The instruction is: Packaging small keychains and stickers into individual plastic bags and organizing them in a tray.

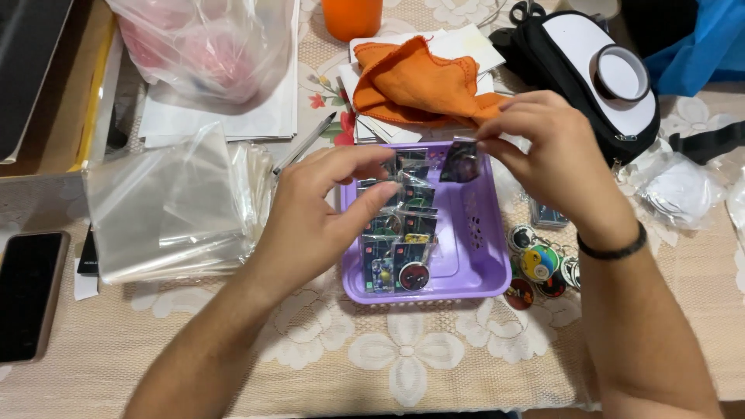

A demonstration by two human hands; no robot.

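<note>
- nearest, along the table's near edge: bare lace tablecloth (403, 357) with both forearms crossing it.
- left near edge: dark phone (27, 295) lying flat, face up.
- just right of centre: purple tray (481, 264) holding a row of already bagged keychains (400, 248), stacked from its near wall toward its far wall; looks like a good share of the bagging done.
- right of the tray: loose round keychains (539, 268) in a small heap on the cloth, seemingly not yet bagged, so work left.
- left of the tray: stack of empty clear bags (167, 206), plenty remaining.
- over the tray's left wall: left hand (318, 213), fingers half curled, thumb and forefinger pinching the edge of a clear bag; exact hold hard to make out.
- over the tray's far right corner: right hand (547, 151), fingertips closed on the top of a small bagged dark keychain (459, 164), hanging just above the tray.
- farther: orange cloth (411, 81) on papers, pen (304, 143), black and white pouch (597, 70) with a tape roll (621, 74).
- far edge: orange cup (351, 17), pink-filled plastic bag (206, 46).
</note>
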